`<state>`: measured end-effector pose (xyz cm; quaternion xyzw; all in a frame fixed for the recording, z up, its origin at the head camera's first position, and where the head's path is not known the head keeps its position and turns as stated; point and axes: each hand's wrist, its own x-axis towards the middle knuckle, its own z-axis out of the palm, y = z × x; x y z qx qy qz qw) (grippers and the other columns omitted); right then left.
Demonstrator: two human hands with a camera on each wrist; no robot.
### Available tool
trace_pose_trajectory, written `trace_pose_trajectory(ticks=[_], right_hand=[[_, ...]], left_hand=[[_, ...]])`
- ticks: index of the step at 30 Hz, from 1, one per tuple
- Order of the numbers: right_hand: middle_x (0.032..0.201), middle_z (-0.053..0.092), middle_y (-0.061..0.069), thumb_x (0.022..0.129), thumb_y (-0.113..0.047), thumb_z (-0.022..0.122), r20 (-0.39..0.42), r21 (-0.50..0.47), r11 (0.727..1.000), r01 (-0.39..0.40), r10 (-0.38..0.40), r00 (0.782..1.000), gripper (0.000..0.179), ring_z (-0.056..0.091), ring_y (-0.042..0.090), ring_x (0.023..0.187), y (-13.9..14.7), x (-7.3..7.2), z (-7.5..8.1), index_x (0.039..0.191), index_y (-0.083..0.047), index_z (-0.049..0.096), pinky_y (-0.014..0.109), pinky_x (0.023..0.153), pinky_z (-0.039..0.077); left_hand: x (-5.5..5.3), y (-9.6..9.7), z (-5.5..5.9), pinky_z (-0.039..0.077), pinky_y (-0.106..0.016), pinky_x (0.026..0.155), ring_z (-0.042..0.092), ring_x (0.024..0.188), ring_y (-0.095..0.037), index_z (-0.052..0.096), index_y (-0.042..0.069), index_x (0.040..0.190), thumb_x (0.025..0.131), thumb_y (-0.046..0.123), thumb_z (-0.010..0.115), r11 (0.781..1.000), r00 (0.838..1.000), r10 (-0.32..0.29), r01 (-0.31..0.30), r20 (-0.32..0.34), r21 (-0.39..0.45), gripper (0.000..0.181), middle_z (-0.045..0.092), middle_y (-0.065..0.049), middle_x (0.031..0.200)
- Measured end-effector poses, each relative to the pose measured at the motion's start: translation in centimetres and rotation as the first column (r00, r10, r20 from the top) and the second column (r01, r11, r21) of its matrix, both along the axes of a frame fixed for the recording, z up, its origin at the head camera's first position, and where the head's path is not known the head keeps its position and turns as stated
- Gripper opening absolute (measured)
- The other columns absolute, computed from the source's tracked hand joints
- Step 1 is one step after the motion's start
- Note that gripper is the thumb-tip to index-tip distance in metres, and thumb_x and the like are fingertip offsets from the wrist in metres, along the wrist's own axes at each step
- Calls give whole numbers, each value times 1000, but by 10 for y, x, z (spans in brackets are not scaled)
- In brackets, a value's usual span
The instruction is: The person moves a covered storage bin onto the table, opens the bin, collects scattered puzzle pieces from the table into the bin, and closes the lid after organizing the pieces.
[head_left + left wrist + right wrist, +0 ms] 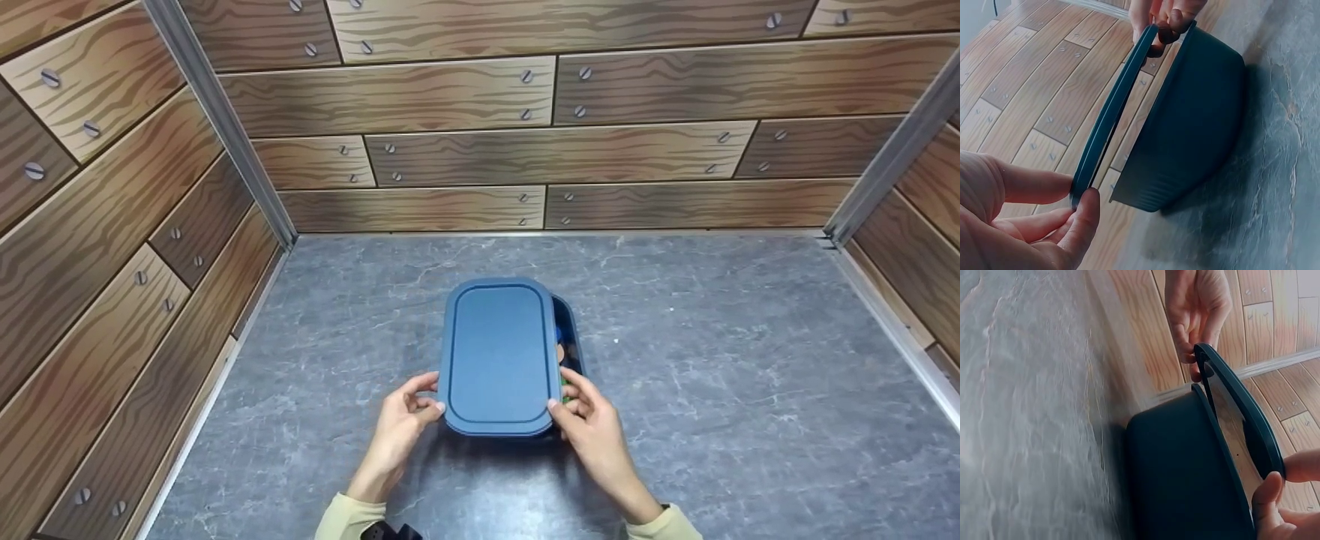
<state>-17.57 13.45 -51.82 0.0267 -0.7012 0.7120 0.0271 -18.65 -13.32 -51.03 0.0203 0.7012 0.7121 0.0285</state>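
Observation:
A blue rounded rectangular lid [501, 356] is held level by both hands, one at each long side near its front end. My left hand [399, 435] pinches the lid's left edge between thumb and fingers; my right hand [600, 435] pinches the right edge. Below it stands a dark blue box [1190, 118], apart from the lid by a gap that shows in both wrist views. The lid sits a little left of the box, so a strip of the box's inside shows at the right. Small blue, tan and green items lie in that strip, mostly hidden.
The box rests on a grey marbled tabletop [720, 360]. Wood-patterned panels [450, 97] wall the back and both sides, with metal strips [225, 127] at the corners.

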Motion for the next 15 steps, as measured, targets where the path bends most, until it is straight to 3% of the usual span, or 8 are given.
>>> trace_pose_trajectory(ticks=[9, 15], right_hand=[[107, 58, 19, 91, -1, 67, -16, 61, 997, 36, -35, 999, 56, 53, 15, 77, 11, 2, 1, 143, 2, 46, 20, 61, 47], [105, 58, 17, 90, 0, 67, -8, 98, 994, 53, -53, 999, 55, 51, 13, 74, 17, 3, 0, 141, 4, 48, 18, 59, 45]], left_hand=[[-4, 11, -4, 49, -25, 71, 58, 82, -15, 49, -13, 135, 87, -6, 62, 999, 1000, -24, 24, 1, -32, 50, 56, -20, 118], [-5, 17, -7, 50, -26, 72, 59, 82, -15, 49, -13, 135, 86, -6, 62, 999, 999, -38, 38, 16, -20, 51, 57, -20, 117]])
